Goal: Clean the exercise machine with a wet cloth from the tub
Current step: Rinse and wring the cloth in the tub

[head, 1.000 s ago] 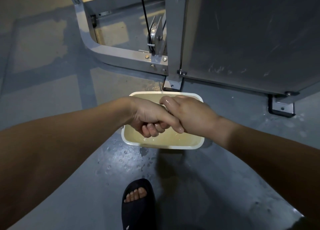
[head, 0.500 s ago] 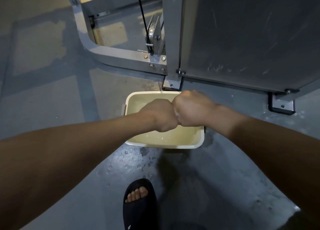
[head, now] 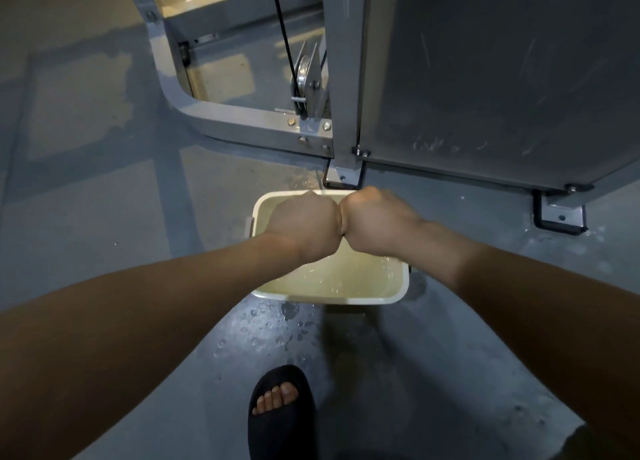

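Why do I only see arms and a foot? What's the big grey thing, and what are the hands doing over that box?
The camera sits on a person's head and looks down, so you see their own arms. The left hand and right hand are balled into fists, knuckles touching, above a cream tub of water on the floor. No cloth shows, and anything inside the fists is hidden. The grey thing is the exercise machine, with a black cable running to a small wheel. Water drops lie near the tub. The foot wears a black sandal.
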`<action>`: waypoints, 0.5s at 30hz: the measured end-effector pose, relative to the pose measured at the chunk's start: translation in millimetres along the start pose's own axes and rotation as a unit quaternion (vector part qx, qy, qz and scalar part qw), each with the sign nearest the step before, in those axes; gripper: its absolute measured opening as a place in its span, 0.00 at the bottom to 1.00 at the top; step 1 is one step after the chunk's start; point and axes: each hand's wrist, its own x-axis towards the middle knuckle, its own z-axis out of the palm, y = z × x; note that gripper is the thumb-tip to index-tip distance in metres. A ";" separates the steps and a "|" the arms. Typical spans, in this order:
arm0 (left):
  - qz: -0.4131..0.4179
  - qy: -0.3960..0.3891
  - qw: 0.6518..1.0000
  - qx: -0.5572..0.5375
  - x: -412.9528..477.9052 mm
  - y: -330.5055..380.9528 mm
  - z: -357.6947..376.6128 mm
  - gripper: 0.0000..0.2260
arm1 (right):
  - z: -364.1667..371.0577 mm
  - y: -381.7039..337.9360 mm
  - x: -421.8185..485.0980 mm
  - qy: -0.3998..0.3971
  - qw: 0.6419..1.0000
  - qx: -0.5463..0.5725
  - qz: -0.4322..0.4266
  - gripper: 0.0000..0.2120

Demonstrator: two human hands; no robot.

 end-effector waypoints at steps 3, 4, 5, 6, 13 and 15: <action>-0.016 -0.159 0.969 -0.189 4.4 -14.4 -7.2 0.14 | 0.2 9.3 -2.2 0.039 0.995 -0.051 -0.082 0.07; -0.039 -0.209 0.942 -0.262 2.6 -18.4 -10.4 0.15 | 1.3 13.7 -3.4 0.062 0.990 -0.057 -0.117 0.06; -0.059 -0.261 0.906 -0.329 0.8 -22.7 -13.0 0.17 | 3.1 17.6 -4.4 0.092 0.983 -0.056 -0.148 0.08; -0.062 -0.319 0.867 -0.379 -1.3 -26.5 -15.6 0.19 | 4.9 19.5 -5.9 0.121 0.975 -0.054 -0.176 0.11; -0.013 -0.510 0.755 -0.412 -12.6 -17.1 -25.5 0.26 | 5.8 10.4 -18.4 0.251 0.927 -0.126 -0.250 0.05; -0.029 -0.485 0.796 -0.361 -14.4 -5.2 -25.6 0.26 | 4.9 10.1 -19.2 0.235 0.930 -0.132 -0.250 0.07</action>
